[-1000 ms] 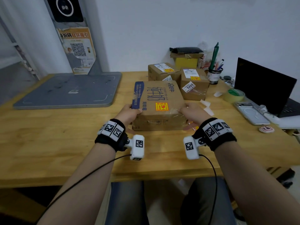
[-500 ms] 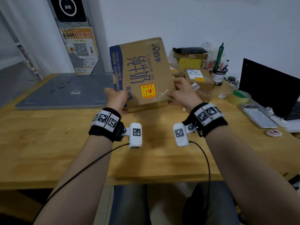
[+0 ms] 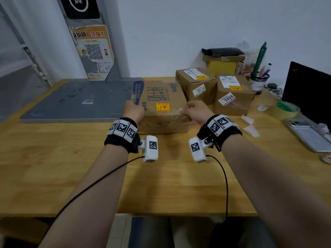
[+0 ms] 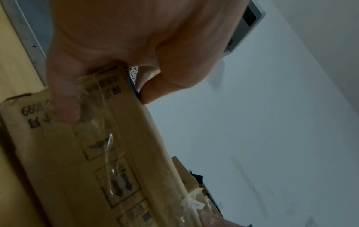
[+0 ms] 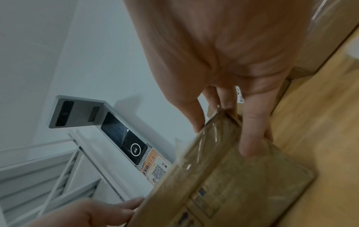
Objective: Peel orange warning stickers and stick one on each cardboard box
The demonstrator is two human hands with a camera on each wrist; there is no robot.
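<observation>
Head view shows a wooden table point(image 3: 53, 169) running the width of the picture, with a grey flat platform point(image 3: 75, 102) lying on its far left part. Near the middle, a large cardboard box point(image 3: 161, 97) with blue print sits with its far left corner overlapping that platform's edge. Whether its base lies fully flat on the wood cannot be told. Behind it to the right stand two smaller cardboard boxes point(image 3: 195, 83) point(image 3: 232, 97), just beside each other, each with an orange sticker on top. Further right lie a roll of tape point(image 3: 286, 110) and a phone point(image 3: 308, 133), and a cup of pens point(image 3: 258, 83) stands by the wall.

The left hand point(image 3: 133, 111) grips the large box at its near left corner; the left wrist view shows the thumb on top and the fingers point(image 4: 64, 107) curled over the taped front face. The right hand point(image 3: 195, 113) holds the near right corner, its thumb at the top edge and its fingers point(image 5: 252, 130) laid down the taped side.

An orange warning sticker point(image 3: 163, 107) lies flat on the large box's top, near the front edge, between the two hands.
</observation>
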